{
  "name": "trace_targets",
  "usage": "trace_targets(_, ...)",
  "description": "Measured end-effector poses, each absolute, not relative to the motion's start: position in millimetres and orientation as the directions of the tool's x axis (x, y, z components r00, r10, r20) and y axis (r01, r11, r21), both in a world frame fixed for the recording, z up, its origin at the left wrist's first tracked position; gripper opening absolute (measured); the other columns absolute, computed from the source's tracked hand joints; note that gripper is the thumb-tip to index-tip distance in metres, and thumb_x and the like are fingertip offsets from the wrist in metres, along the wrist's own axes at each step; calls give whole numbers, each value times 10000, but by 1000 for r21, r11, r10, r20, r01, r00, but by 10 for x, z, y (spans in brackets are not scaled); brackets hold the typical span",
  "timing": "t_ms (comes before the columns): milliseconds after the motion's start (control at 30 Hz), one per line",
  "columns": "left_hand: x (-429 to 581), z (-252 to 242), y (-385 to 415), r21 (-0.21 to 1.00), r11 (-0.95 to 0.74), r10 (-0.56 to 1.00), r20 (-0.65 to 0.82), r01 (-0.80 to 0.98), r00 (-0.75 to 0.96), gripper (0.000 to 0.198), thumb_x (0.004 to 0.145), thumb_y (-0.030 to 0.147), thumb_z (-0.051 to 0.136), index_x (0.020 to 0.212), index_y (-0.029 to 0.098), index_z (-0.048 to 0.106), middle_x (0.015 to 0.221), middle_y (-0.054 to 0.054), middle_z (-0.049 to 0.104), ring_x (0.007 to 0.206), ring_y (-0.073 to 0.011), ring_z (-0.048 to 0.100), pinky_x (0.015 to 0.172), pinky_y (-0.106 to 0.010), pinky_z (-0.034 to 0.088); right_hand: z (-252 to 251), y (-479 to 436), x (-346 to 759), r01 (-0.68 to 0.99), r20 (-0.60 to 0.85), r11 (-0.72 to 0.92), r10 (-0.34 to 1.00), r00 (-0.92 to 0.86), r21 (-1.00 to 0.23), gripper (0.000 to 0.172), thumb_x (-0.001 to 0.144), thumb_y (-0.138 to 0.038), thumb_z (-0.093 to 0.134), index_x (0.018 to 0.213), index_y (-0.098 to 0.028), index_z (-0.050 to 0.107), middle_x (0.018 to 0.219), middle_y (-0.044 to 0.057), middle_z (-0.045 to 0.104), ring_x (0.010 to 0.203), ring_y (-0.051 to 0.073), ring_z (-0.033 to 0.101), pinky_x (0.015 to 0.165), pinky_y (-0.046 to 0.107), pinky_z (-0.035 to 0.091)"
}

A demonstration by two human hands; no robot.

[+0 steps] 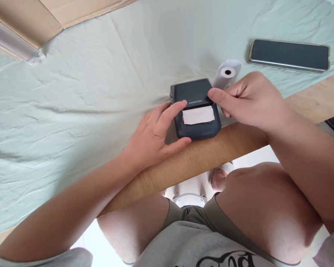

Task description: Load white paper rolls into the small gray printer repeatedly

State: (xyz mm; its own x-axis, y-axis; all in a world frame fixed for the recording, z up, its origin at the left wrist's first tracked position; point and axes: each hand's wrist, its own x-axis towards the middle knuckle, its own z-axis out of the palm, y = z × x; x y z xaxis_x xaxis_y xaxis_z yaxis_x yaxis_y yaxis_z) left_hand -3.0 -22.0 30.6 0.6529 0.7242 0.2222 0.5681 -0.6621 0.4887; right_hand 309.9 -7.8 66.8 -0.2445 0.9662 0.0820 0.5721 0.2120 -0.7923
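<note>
A small dark thermal printer (pixel 195 88) sits on the cloth near the table's front edge. A short strip of white paper (pixel 199 115) sticks out of the slot below its lid. My left hand (pixel 156 129) grips the printer from the left, with the index fingertip by the lid's edge and the thumb along the front. My right hand (pixel 247 96) is closed at the right side, its thumb pressed on the lid's corner and the other fingers curled, partly hidden. Just behind my right hand, a roll of white paper (pixel 221 78) touches or nearly touches the printer.
A phone (pixel 291 55) with a dark screen lies at the back right. Pale green wrinkled cloth (pixel 86 81) covers the table, leaving a wooden front edge (pixel 167 174) bare. Cardboard (pixel 80 11) and a clear plastic-wrapped item (pixel 15 39) are at the back left.
</note>
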Motion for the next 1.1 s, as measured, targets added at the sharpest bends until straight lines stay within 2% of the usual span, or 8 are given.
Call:
trace_targets(167,-34,344,-210,510,-643,729,178,571,661,907,1166,879,565,1890,349,432,1807,-167,657,1674,-445,651,1386,-649,575,564,-57,3115,532,-12,118,972,-235,-839,878,1126,-782,727,500,-191,555,470,39,490,429,95,452,427,290,315)
trace_targets(400,-24,357,-225,525,-617,753,179,586,633,855,1132,820,673,1842,390,468,1801,-151,663,1682,-465,644,1380,-675,579,651,-80,3035,417,-17,98,965,-263,-903,826,1070,-663,866,481,-186,536,445,-3,480,402,67,426,386,244,239)
trace_targets(533,-24,359,-231,525,-628,744,192,574,640,823,1138,773,680,1817,348,496,1793,-162,669,1671,-457,661,1362,-665,592,685,-52,3032,428,-73,63,953,-295,-902,828,1083,-602,860,462,-187,502,431,6,463,385,73,398,377,261,220)
trace_targets(700,-9,379,-221,524,-609,762,178,596,622,836,1100,736,736,1800,333,519,1783,-165,682,1670,-451,663,1367,-666,593,738,-74,3027,455,-128,13,952,-279,-890,801,1099,-554,839,487,-190,473,456,8,449,427,66,396,422,254,277)
trace_targets(800,1,394,-200,541,-606,758,170,583,630,822,1087,718,734,1781,323,541,1752,-159,697,1645,-435,686,1363,-641,607,745,-77,3021,491,-143,1,956,-257,-871,784,1098,-563,826,507,-207,455,461,11,427,443,84,383,439,288,308)
trace_targets(967,8,355,-168,547,-615,754,198,568,626,814,1067,702,733,1744,287,553,1734,-181,705,1618,-435,708,1357,-647,612,665,-53,3031,528,-177,-16,950,-256,-849,760,1130,-651,767,555,-210,538,490,25,474,489,106,415,510,319,373)
trace_targets(1033,8,324,-154,567,-600,764,196,564,615,917,1064,755,745,1792,263,482,1806,-207,663,1655,-446,686,1394,-657,582,605,-48,3051,525,-150,9,954,-260,-851,804,1124,-740,749,560,-207,538,498,19,483,481,99,416,493,317,338)
trace_targets(1100,7,302,-137,583,-569,784,170,580,597,1130,1017,873,787,1854,227,389,1865,-249,609,1692,-472,659,1419,-670,561,546,-48,3081,518,-94,73,953,-289,-853,835,1130,-796,706,575,-205,507,507,8,473,481,90,394,477,314,292)
